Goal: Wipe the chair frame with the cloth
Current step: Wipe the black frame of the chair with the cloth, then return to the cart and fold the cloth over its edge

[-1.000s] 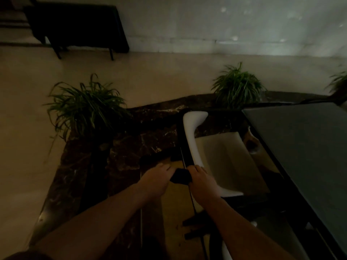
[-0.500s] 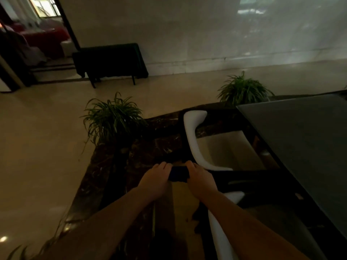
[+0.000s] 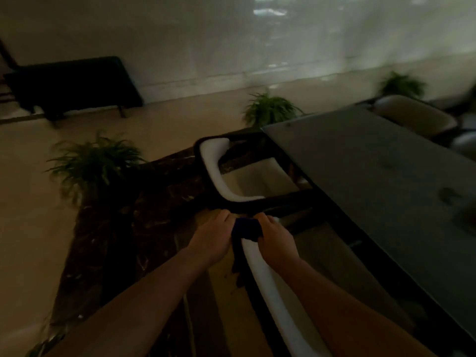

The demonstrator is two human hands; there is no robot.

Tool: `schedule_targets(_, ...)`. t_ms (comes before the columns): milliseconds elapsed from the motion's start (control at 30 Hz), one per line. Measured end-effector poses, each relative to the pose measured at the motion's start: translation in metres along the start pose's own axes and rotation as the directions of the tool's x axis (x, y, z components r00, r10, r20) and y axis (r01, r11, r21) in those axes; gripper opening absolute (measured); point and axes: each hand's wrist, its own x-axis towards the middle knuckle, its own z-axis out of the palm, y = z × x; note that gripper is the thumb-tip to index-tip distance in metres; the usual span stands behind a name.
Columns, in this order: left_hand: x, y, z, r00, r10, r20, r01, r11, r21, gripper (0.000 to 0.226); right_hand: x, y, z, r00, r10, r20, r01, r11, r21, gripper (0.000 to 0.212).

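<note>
A dark blue cloth (image 3: pixel 246 228) is stretched between my two hands over the top end of the near chair's backrest (image 3: pixel 268 282), which is white with a black frame. My left hand (image 3: pixel 211 237) grips the cloth's left end and my right hand (image 3: pixel 276 239) grips its right end. Most of the cloth is hidden under my fingers. Just beyond stands a second chair (image 3: pixel 213 161) with a white back, a black frame and a pale seat, pushed under the table.
A dark grey table (image 3: pixel 381 181) fills the right side. Potted green plants (image 3: pixel 95 163) stand on the dark marble floor strip at left, with others (image 3: pixel 268 109) farther back. A black bench (image 3: pixel 69 86) stands by the far wall. Another pale chair (image 3: pixel 414 114) sits beyond the table.
My view has swung to the right and tilted. Both hands keep hold of the cloth and now press it on the near chair's white backrest end.
</note>
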Motion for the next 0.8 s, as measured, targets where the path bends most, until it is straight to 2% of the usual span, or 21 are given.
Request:
schedule_targets(100, 0.018, 0.046, 0.016, 0.979, 0.202, -0.032, -0.201, 0.979, 0.007, 0.042, -0.041, 0.035, -0.024, 0.981, 0.158, -0.110, -0.165, 0.985, -0.050, 0.034)
schedule_targets(200, 0.033, 0.123, 0.040, 0.917, 0.397, 0.035, -0.394, 0.916, -0.070, 0.042, -0.107, 0.081, -0.063, 0.913, 0.328, -0.244, -0.363, 0.924, -0.117, 0.035)
schedule_targets(300, 0.029, 0.214, 0.057, 0.792, 0.605, 0.080, -0.589, 0.793, -0.155, 0.037, -0.189, 0.115, -0.101, 0.802, 0.456, -0.386, -0.535, 0.835, -0.126, 0.038)
schedule_targets(333, 0.023, 0.255, 0.060, 0.729, 0.680, 0.082, -0.664, 0.731, -0.155, 0.034, -0.227, 0.125, -0.120, 0.741, 0.504, -0.444, -0.604, 0.789, -0.114, 0.038)
schedule_targets(400, 0.014, 0.290, 0.062, 0.685, 0.725, 0.067, -0.709, 0.685, -0.167, 0.031, -0.259, 0.136, -0.133, 0.692, 0.537, -0.483, -0.648, 0.757, -0.086, 0.036)
schedule_targets(500, -0.011, 0.366, 0.071, 0.553, 0.831, 0.056, -0.815, 0.554, -0.168, 0.031, -0.333, 0.149, -0.158, 0.564, 0.616, -0.550, -0.744, 0.668, -0.016, 0.031)
schedule_targets(600, -0.032, 0.434, 0.083, 0.428, 0.902, 0.054, -0.879, 0.429, -0.206, 0.033, -0.400, 0.164, -0.173, 0.479, 0.617, -0.624, -0.777, 0.629, 0.025, 0.029)
schedule_targets(700, -0.058, 0.488, 0.104, 0.361, 0.929, 0.086, -0.903, 0.371, -0.219, 0.036, -0.457, 0.184, -0.182, 0.427, 0.619, -0.659, -0.796, 0.603, 0.050, 0.029)
schedule_targets(800, -0.082, 0.535, 0.118, 0.339, 0.935, 0.101, -0.911, 0.353, -0.213, 0.038, -0.502, 0.211, -0.194, 0.373, 0.638, -0.673, -0.805, 0.583, 0.106, 0.030)
